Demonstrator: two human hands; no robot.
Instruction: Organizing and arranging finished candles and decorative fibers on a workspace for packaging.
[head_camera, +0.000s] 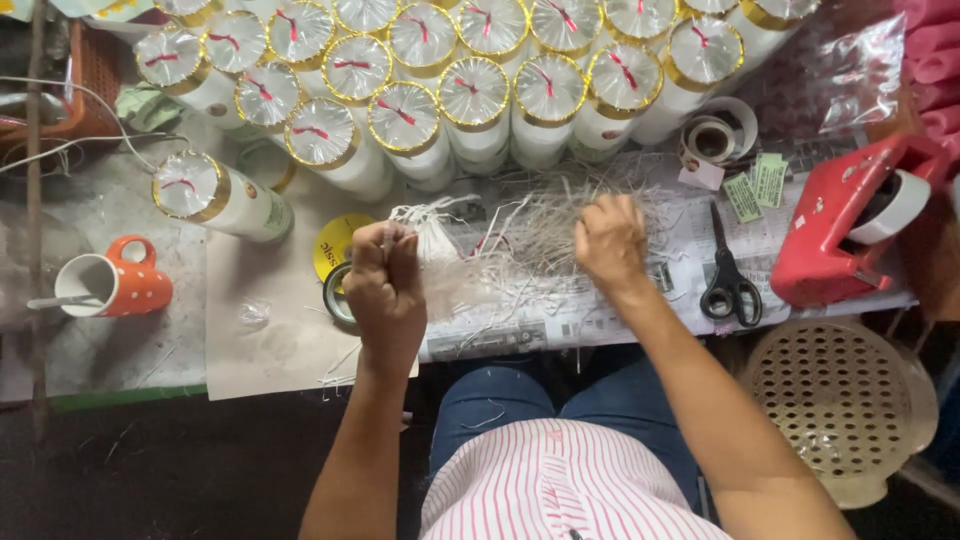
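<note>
My left hand (385, 280) is closed in a fist around a bunch of white shredded paper strips, which stick out above the knuckles. My right hand (610, 240) rests, fingers curled, in a loose pile of shredded paper strips (530, 235) spread over newspaper (560, 320) on the worktable. Under my left hand lie a yellow tape roll (335, 245) and a darker tape roll (340, 295). Whether the right hand grips any strips is hard to tell.
Several white cylinders with gold rims and clear wrapped tops (470, 100) lie stacked at the back. An orange mug (110, 285) stands at left. Black scissors (728, 280), a red tape dispenser (850, 220) and a beige perforated stool (840, 400) are at right.
</note>
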